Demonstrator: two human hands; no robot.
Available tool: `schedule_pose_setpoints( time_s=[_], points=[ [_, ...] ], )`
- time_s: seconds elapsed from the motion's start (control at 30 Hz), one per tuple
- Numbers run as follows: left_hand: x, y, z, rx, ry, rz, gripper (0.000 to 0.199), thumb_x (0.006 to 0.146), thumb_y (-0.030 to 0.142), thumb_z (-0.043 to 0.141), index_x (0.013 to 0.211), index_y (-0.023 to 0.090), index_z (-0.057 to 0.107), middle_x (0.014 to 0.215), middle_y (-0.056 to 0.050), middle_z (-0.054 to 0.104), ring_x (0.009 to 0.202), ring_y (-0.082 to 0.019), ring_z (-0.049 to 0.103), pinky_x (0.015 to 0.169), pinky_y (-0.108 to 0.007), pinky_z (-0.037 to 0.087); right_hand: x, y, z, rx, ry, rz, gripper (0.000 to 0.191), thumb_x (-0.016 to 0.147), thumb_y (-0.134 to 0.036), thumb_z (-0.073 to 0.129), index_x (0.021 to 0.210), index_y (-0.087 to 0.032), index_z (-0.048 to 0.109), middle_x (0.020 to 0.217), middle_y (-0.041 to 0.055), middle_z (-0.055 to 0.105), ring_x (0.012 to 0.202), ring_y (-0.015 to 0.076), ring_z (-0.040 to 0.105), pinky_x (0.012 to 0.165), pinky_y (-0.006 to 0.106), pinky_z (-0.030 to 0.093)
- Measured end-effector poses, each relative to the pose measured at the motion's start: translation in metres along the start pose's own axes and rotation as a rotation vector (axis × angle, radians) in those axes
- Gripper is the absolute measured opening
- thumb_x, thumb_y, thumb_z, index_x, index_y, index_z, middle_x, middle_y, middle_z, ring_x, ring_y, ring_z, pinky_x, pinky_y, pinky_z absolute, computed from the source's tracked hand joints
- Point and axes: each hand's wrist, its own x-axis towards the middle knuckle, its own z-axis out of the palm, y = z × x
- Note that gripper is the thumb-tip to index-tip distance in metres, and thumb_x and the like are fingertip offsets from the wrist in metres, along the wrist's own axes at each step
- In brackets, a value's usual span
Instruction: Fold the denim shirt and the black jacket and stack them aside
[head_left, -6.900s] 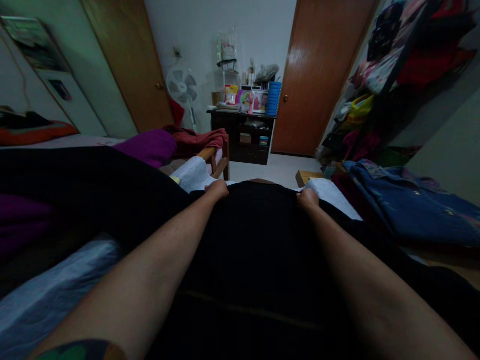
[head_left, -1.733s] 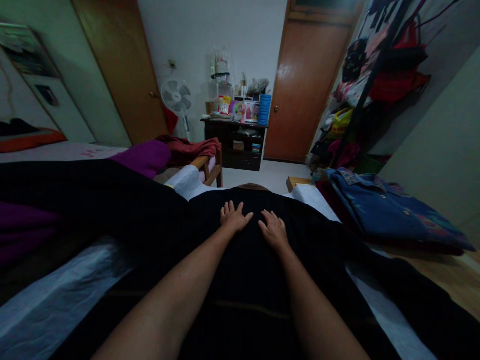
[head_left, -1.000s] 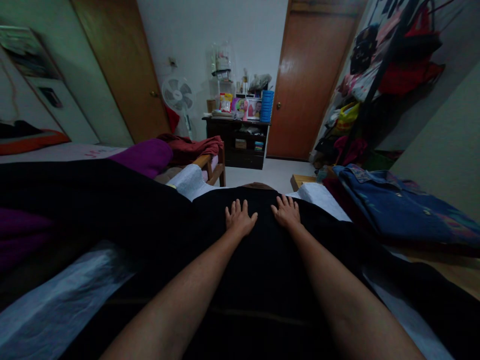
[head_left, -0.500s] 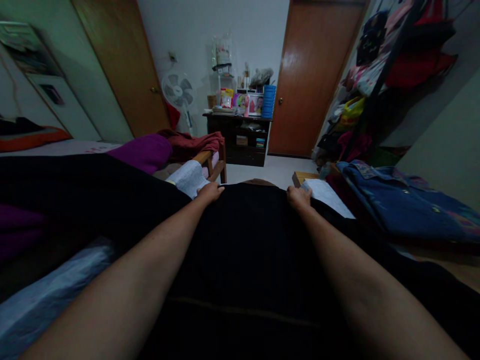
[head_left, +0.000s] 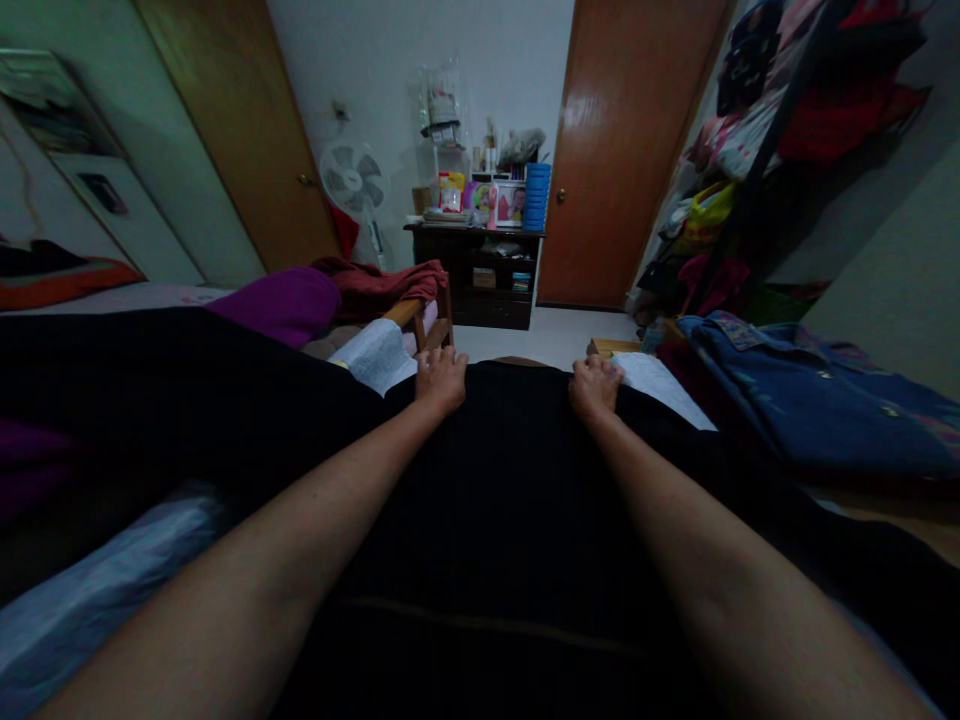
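Note:
A black long-sleeved top (head_left: 517, 500) lies spread in front of me, its sleeves reaching out to the left and right. A pale line runs across its near part. At the far left of its upper edge, my left hand (head_left: 441, 380) is closed on the cloth with bent fingers. My right hand (head_left: 595, 385) grips the same edge on the right, knuckles up. The fingertips of both hands are partly hidden. Pale patterned cloth (head_left: 371, 355) shows beside my left hand, and a white patterned surface (head_left: 664, 385) beside my right.
On the right lies a folded blue denim garment (head_left: 825, 400). Purple cloth (head_left: 277, 305) and dark red cloth (head_left: 382, 290) are at the left, by a wooden frame (head_left: 448, 320). Farther back stand a fan (head_left: 354, 178), a dark cabinet (head_left: 469, 300) and a wooden door (head_left: 630, 150). Bags hang at right.
My left hand has shifted slightly right and inward along the top's upper edge, its fingers now pointing forward. My right hand has turned a little, with more of its knuckles showing.

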Motion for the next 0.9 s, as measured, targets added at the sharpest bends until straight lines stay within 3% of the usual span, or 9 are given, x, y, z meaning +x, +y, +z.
schedule_pose_setpoints(
  time_s=[0.07,0.13,0.23,0.33,0.43,0.63,0.9],
  points=[
    [-0.015,0.017,0.007,-0.086,-0.095,0.18,0.036,0.091,0.033,0.043,0.124,0.025,0.055,0.129,-0.008,0.054,0.122,-0.025,0.044,0.104,-0.04,0.03,-0.014,-0.012,0.003,0.014,-0.02,-0.14,0.035,0.092,-0.021,0.035,0.112,-0.017,0.063,0.124,0.0169,0.054,0.117,0.0302,0.043,0.1,0.045,0.025],
    [-0.026,0.028,0.015,-0.151,-0.234,0.262,0.044,0.093,0.047,0.037,0.13,0.027,0.052,0.137,-0.007,0.049,0.127,-0.027,0.04,0.105,-0.042,0.028,-0.024,-0.021,0.007,0.049,-0.12,-0.231,0.036,0.093,-0.031,0.037,0.117,-0.018,0.061,0.128,0.0154,0.053,0.118,0.0291,0.042,0.1,0.043,0.026],
    [-0.035,0.031,0.03,-0.177,-0.368,0.198,0.062,0.09,0.063,0.03,0.142,0.032,0.037,0.153,-0.006,0.03,0.139,-0.035,0.024,0.109,-0.05,0.022,-0.03,-0.024,0.016,0.097,-0.281,-0.198,0.049,0.094,-0.046,0.032,0.132,-0.021,0.05,0.144,0.0112,0.042,0.13,0.0282,0.034,0.105,0.045,0.024],
    [-0.037,0.025,0.041,-0.195,-0.387,0.082,0.071,0.087,0.069,0.027,0.148,0.033,0.026,0.158,-0.005,0.019,0.143,-0.038,0.013,0.11,-0.052,0.018,-0.027,-0.019,0.024,0.151,-0.418,-0.132,0.059,0.095,-0.052,0.026,0.145,-0.023,0.034,0.155,0.0072,0.025,0.14,0.0258,0.02,0.11,0.049,0.016],
    [-0.04,0.025,0.043,-0.206,-0.375,0.028,0.071,0.088,0.068,0.025,0.149,0.032,0.023,0.158,-0.006,0.019,0.143,-0.037,0.013,0.111,-0.052,0.019,-0.027,-0.016,0.025,0.194,-0.466,-0.119,0.062,0.094,-0.054,0.027,0.147,-0.022,0.029,0.157,0.0073,0.019,0.143,0.026,0.015,0.111,0.051,0.014],
    [-0.073,0.037,0.028,-0.202,-0.362,0.043,0.066,0.093,0.057,0.025,0.149,0.022,0.024,0.156,-0.01,0.024,0.144,-0.027,0.017,0.113,-0.048,0.018,-0.059,-0.022,0.013,0.206,-0.444,-0.093,0.064,0.093,-0.054,0.029,0.148,-0.022,0.027,0.157,0.0084,0.019,0.143,0.0289,0.014,0.112,0.053,0.013],
    [-0.14,0.04,-0.006,-0.226,-0.4,0.15,0.065,0.091,0.063,0.025,0.145,0.029,0.032,0.156,-0.007,0.024,0.144,-0.03,0.016,0.112,-0.057,0.014,-0.127,-0.028,-0.026,0.19,-0.522,-0.075,0.067,0.092,-0.058,0.029,0.149,-0.024,0.024,0.158,0.0095,0.014,0.143,0.0316,0.009,0.109,0.061,0.009]
  ],
)
